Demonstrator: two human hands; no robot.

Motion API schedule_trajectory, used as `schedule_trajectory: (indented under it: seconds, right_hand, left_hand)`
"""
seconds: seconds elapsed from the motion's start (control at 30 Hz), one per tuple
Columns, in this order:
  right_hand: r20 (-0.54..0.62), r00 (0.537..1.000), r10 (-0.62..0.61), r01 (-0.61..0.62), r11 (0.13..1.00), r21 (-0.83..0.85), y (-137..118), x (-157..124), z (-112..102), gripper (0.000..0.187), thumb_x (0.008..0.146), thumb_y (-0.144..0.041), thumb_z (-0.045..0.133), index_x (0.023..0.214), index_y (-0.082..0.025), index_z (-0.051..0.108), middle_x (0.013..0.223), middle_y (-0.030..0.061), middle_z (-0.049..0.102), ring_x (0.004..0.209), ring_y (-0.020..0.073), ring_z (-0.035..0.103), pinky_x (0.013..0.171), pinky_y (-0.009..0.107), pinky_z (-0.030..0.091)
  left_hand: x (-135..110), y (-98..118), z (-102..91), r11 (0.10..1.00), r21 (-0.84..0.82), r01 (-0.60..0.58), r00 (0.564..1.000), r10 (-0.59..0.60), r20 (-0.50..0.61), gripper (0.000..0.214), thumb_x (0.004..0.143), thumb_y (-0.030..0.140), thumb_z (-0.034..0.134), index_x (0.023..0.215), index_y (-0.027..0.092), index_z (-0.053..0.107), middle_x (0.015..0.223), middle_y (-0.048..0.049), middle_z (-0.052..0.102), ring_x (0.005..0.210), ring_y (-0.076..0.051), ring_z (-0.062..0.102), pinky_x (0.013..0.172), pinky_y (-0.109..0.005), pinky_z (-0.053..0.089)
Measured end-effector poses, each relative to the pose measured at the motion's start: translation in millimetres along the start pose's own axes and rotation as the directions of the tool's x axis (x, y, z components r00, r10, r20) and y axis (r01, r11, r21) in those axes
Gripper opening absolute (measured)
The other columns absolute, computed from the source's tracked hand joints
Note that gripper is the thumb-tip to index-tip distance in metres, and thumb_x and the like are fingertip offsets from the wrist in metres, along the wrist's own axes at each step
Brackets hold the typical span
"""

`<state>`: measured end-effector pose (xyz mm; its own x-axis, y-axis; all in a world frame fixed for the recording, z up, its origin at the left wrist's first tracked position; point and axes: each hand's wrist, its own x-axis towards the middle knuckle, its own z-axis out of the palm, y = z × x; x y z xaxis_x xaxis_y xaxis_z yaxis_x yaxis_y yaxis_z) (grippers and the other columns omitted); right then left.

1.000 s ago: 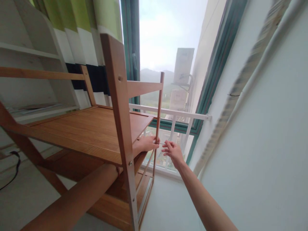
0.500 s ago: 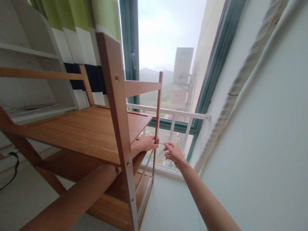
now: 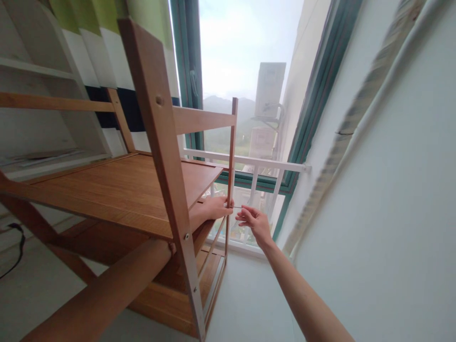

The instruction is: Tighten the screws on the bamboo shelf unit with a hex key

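A wooden shelf rack [image 3: 107, 190] with several tiers stands at the left and middle. My left arm reaches through it under the top board. My left hand [image 3: 215, 207] is closed round the thin far post [image 3: 231, 156], with the fingertips at the post's edge. On the wall side, my right hand [image 3: 253, 223] pinches one end of a thin dark metal rod, seemingly a hex key [image 3: 236, 207]. Its other end meets the post beside my left fingers. Bolt heads [image 3: 186, 236] show in the near post.
Behind the rack is a window with a green frame [image 3: 302, 123] and a white railing [image 3: 263, 163]. A white wall [image 3: 384, 213] and a gathered curtain [image 3: 342, 123] stand at the right. A striped curtain [image 3: 81, 52] and white shelves [image 3: 39, 69] are at the left.
The view has shifted slightly, so the rack and hands appear a little further left and higher. My right hand has turned slightly at the rod; my left hand stays at the post.
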<state>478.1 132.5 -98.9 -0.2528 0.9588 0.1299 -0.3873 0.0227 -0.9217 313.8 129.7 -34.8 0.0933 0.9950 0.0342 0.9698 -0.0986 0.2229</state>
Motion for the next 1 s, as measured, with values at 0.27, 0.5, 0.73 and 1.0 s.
schedule_trajectory:
  seconds: [0.27, 0.5, 0.73, 1.0]
  right_hand:
    - [0.141, 0.990, -0.006, 0.009, 1.000, -0.027, -3, 2, -8, 0.039, 0.059, -0.031, 0.077, 0.092, -0.012, 0.067, 0.085, 0.0096, 0.072, 0.085, 0.0228, 0.067, 0.077, 0.036, 0.053]
    - [0.122, 0.993, -0.009, 0.020, 0.996, -0.086, -6, 3, -8, 0.036, 0.061, -0.035, 0.075, 0.087, -0.012, 0.069, 0.081, 0.0091, 0.072, 0.081, 0.0220, 0.067, 0.069, 0.033, 0.055]
    - [-0.088, 0.953, 0.289, -0.283, 0.956, 0.075, -9, 14, 12, 0.028, 0.074, -0.039, 0.064, 0.069, -0.011, 0.062, 0.051, 0.0014, 0.060, 0.044, 0.0111, 0.061, 0.036, 0.017, 0.041]
    - [-0.025, 0.997, 0.067, -0.065, 0.994, 0.084, -4, 7, 0, 0.042, 0.058, -0.033, 0.078, 0.091, -0.013, 0.062, 0.074, 0.0057, 0.070, 0.072, 0.0173, 0.068, 0.068, 0.028, 0.054]
  left_hand:
    - [0, -1, 1.2, 1.000, -0.005, -0.015, 1.000, 0.015, -0.008, 0.026, 0.072, 0.041, 0.046, 0.091, 0.028, 0.059, 0.090, 0.0023, 0.066, 0.090, -0.022, 0.060, 0.091, -0.039, 0.036]
    - [-1, 0, 0.0, 1.000, -0.008, -0.022, 1.000, 0.022, -0.004, 0.025, 0.072, 0.038, 0.046, 0.090, 0.028, 0.059, 0.090, 0.0028, 0.066, 0.091, -0.022, 0.059, 0.092, -0.041, 0.035]
    - [-1, 1, -0.8, 1.000, 0.009, -0.009, 1.000, 0.009, 0.001, 0.027, 0.071, 0.039, 0.046, 0.090, 0.027, 0.060, 0.088, 0.0010, 0.066, 0.089, -0.023, 0.060, 0.089, -0.041, 0.037]
    - [1, -2, 2.7, 1.000, -0.004, -0.018, 1.000, 0.018, -0.003, 0.026, 0.072, 0.039, 0.045, 0.092, 0.028, 0.058, 0.092, 0.0021, 0.067, 0.092, -0.023, 0.060, 0.094, -0.044, 0.033]
